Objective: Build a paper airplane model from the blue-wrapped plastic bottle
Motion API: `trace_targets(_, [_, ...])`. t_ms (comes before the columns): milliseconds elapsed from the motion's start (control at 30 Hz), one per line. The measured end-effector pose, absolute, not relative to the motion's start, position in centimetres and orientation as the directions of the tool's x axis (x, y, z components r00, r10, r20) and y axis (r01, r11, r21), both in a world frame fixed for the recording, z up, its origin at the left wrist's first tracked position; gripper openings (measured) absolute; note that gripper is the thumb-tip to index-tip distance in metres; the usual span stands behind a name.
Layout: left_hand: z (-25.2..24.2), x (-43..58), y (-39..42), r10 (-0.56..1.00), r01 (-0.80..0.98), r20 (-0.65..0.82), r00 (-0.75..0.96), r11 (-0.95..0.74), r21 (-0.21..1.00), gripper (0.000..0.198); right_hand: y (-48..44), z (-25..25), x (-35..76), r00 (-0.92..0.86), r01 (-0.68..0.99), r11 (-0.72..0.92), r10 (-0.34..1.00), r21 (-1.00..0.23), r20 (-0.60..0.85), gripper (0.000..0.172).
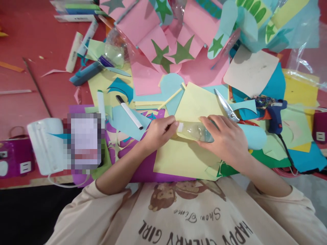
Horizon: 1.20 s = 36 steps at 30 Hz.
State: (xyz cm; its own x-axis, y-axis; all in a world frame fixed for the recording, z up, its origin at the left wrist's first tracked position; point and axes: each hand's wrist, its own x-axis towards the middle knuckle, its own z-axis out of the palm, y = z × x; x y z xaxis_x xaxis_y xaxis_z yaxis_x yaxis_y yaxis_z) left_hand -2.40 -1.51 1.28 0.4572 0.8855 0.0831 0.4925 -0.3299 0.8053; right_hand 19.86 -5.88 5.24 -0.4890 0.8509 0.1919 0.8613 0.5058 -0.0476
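A clear plastic bottle [192, 130] lies on its side above a sheet of pale yellow paper [176, 158], its narrow end pointing left. My right hand [224, 139] is wrapped over the bottle's body from above. Light blue paper [252, 136] sticks out beyond that hand; whether it is around the bottle is hidden. My left hand [160, 132] is closed at the bottle's narrow end, thumb and finger beside its whitish tip. Just past my right hand lie scissors [227, 107] with red handles, blades pointing away.
A blue glue gun [276, 115] rests at the right, its cord running down. Pink paper pieces with green stars [184, 51] stand at the back. Markers [129, 112] and paper scraps are scattered leftward, near a blurred phone-like object [85, 139] and a white device [46, 146].
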Motion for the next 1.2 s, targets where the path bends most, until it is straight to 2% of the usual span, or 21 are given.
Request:
trace_targets(333, [1.3,-2.8,-1.1,0.838,0.59,0.148,0.525,-0.484,0.646,0.033,-5.7,5.3,19.9,-0.485,0.863,0.502,0.853,-0.052,0.192,0.041])
trace_targets(500, [1.3,-2.8,-1.2,0.832,0.6,0.195,0.519,-0.517,0.61,0.03,-5.7,5.2,19.8,-0.483,0.866,0.499,0.852,-0.034,0.202,0.043])
trace_targets(633, [1.3,-2.7,-1.5,0.847,0.582,0.184,0.499,-0.484,0.653,0.031,-5.7,5.4,19.8,-0.484,0.866,0.499,0.851,-0.026,0.206,0.045])
trace_targets(833, [0.9,-2.8,-1.9,0.902,0.463,0.002,0.432,-0.224,0.857,0.039,-5.6,6.1,20.1,-0.45,0.873,0.481,0.858,-0.078,0.247,0.041])
trace_targets(1067, [1.0,-2.7,-1.7,0.899,0.491,0.054,0.434,-0.286,0.823,0.023,-5.6,6.1,20.3,-0.436,0.875,0.474,0.86,-0.098,0.266,0.041])
trace_targets(1200, [1.1,-2.6,-1.6,0.892,0.505,0.086,0.444,-0.329,0.798,0.022,-5.7,6.1,20.3,-0.431,0.876,0.471,0.862,-0.103,0.268,0.041])
